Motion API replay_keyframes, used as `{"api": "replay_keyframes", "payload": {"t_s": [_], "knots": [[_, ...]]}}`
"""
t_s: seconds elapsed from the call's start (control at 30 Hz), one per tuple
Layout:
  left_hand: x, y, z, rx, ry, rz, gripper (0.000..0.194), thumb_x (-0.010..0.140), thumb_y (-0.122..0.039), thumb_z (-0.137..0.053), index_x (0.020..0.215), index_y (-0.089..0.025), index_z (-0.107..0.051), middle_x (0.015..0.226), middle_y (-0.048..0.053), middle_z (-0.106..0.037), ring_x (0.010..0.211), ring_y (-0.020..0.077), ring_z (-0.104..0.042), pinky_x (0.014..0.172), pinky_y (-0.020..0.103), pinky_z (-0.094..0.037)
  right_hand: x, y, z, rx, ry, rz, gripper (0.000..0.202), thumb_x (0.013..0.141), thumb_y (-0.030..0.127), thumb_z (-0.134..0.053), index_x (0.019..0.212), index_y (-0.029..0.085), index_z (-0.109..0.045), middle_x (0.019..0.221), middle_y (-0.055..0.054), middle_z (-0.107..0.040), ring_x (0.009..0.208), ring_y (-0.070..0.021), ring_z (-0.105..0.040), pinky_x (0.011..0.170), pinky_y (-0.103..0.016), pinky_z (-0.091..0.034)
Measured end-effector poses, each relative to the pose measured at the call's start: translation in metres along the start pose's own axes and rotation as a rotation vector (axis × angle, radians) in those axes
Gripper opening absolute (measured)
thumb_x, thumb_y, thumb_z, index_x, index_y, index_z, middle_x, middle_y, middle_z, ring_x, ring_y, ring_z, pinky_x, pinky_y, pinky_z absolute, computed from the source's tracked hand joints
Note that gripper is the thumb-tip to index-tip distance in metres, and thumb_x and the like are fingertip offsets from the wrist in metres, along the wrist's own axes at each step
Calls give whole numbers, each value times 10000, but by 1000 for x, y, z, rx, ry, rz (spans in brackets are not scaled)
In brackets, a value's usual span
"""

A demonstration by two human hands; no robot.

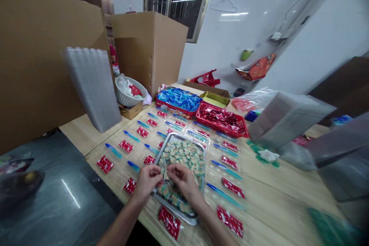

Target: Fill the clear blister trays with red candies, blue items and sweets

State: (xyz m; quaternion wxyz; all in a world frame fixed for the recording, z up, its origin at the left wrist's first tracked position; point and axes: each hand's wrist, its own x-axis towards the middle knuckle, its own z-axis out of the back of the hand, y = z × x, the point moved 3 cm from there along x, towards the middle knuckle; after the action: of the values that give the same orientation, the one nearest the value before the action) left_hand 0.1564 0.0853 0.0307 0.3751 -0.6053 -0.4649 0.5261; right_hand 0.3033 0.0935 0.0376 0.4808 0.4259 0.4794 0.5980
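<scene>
A metal tray full of small tan-and-green blocks lies in front of me, on top of clear plastic packs. My left hand is at the tray's left edge, thumb and fingers pinched together. My right hand hovers over the blocks, also pinched, close to the left. Whatever is between the fingertips is too small to make out. Around the tray are rows of blue pens and red packets with white spots, lying in clear plastic packs.
Behind the rows stand a tin of blue pens and a red basket of red packets. Stacked clear plastic trays rise at left and right. A white basket and large cardboard boxes are farther back.
</scene>
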Motion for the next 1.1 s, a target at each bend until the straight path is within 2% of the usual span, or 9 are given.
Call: {"api": "replay_keyframes", "payload": {"t_s": [0.1, 0.2, 0.3, 0.4, 0.5, 0.6, 0.87, 1.0, 1.1], "knots": [[2, 1, 0, 21, 63, -14, 196, 530, -222, -663, 684, -145, -571, 526, -42, -590, 462, 116, -557, 448, 217, -424, -2, 8, -3, -201, -27, 119, 74, 769, 200, -556, 793, 189, -626, 740, -19, -617, 712, -167, -565, 667, -283, -434], [5, 3, 4, 144, 95, -85, 171, 559, -198, -653, 698, -149, -567, 563, -35, -588, 498, 116, -551, 484, 223, -424, -4, 12, -6, -304, 7, 198, 99, 790, 147, -527, 802, 191, -614, 772, -23, -616, 748, -169, -570, 695, -285, -433], [7, 2, 8, 351, 90, -209, 123, 605, -122, -581, 724, -151, -585, 628, -7, -613, 598, 139, -588, 561, 236, -444, -5, 10, -8, -345, 41, 228, 186, 749, 82, -555, 889, 193, -605, 844, -21, -612, 749, -159, -567, 693, -274, -435], [4, 1, 7, 624, 98, -311, 201, 641, -60, -518, 789, -160, -611, 698, 10, -636, 655, 150, -596, 620, 249, -444, -7, 6, -12, -443, 97, 257, 351, 704, -4, -532, 977, 207, -592, 909, -20, -617, 825, -168, -571, 745, -282, -425], [0, 0, 5, 889, 95, -388, 247, 650, -14, -479, 792, -173, -605, 716, 11, -631, 686, 160, -590, 662, 262, -434, -8, 3, -16, -593, 124, 291, 354, 702, -46, -474, 918, 206, -594, 886, -19, -621, 883, -185, -560, 804, -314, -389], [-2, 2, 3, 1018, 107, -435, 268, 651, 12, -455, 796, -172, -586, 782, 32, -637, 768, 177, -594, 715, 274, -433, -8, -1, -20, -693, 133, 306, 297, 709, -41, -463, 847, 191, -588, 845, -21, -618, 826, -183, -550, 797, -329, -367], [7, 8, 5, 991, 136, -399, 337, 608, 43, -461, 840, -181, -556, 783, 7, -609, 719, 156, -575, 666, 250, -422, -5, -7, -23, -656, 104, 257, 290, 671, -28, -490, 837, 192, -581, 856, -17, -622, 856, -194, -557, 798, -321, -352], [8, 11, 5, 873, 154, -390, 494, 598, 53, -452, 1013, -204, -530, 703, -32, -569, 689, 151, -572, 646, 237, -422, -3, -5, -24, -644, 99, 243, 298, 643, -23, -471, 828, 195, -551, 836, -13, -626, 838, -195, -561, 774, -315, -349], [7, 12, 6, 849, 148, -398, 539, 598, 39, -471, 1069, -220, -519, 660, -47, -556, 693, 163, -575, 659, 245, -431, -4, -5, -23, -667, 100, 237, 281, 648, -8, -466, 824, 198, -542, 808, -8, -625, 820, -196, -561, 775, -321, -345]]}}
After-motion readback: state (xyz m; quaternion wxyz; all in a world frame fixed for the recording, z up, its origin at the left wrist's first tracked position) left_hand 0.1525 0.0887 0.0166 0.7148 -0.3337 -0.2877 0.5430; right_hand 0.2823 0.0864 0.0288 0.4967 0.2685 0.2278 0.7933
